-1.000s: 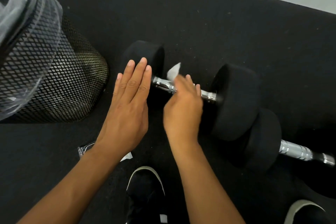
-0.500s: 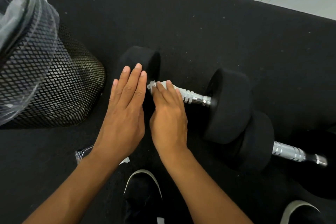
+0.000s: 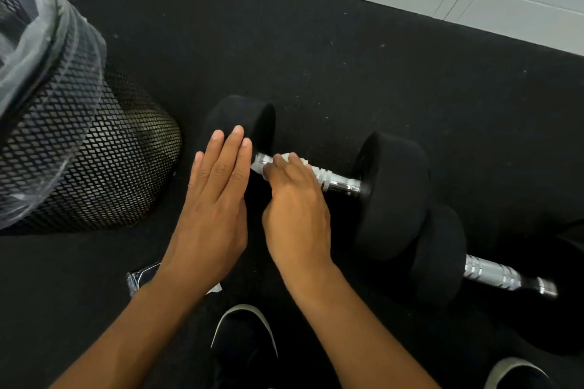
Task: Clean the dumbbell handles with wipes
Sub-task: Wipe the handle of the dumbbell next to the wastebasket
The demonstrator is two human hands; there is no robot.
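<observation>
Dumbbell with black round heads and a chrome handle [image 3: 339, 181] lies on the black rubber floor [image 3: 347, 73] at centre frame, and I see a second like it [image 3: 493, 273] at lower right. A black mesh bin with a clear liner [image 3: 72, 161] fills the left. My left hand [image 3: 215, 199] rests flat, fingers straight, against the near head. My right hand [image 3: 295, 208] curls round the handle, gripping a small white wipe [image 3: 286, 157].
</observation>
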